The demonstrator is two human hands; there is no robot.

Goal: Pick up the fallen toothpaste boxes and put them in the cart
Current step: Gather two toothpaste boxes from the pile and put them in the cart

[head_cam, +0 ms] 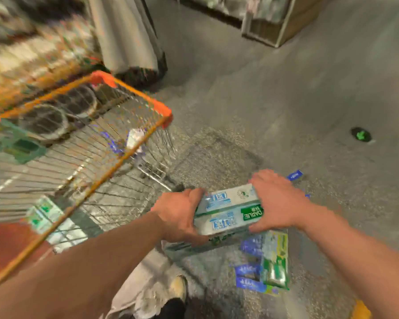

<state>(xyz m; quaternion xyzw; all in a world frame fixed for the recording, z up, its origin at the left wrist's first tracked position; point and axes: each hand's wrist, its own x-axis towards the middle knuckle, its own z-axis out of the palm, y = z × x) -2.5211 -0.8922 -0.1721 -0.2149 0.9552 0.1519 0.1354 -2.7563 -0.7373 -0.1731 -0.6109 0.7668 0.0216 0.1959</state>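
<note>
Grey speckled floor (251,88), with blurred shelves (32,54) at the left. The orange-rimmed wire cart (136,92) holds round dark tubs (44,120) and green-white packs (42,212). Right of it, the left grip (180,217) and right grip (276,203) clasp stacked toothpaste boxes (228,210) by the ends, above fallen boxes (270,265) on the floor.

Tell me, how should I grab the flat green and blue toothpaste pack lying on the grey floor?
Probably from above, pinching its two long side edges near the middle. The green and blue toothpaste pack lies flat on the grey floor, so there's no reaching under it, and its narrow width suits one hand.
</note>
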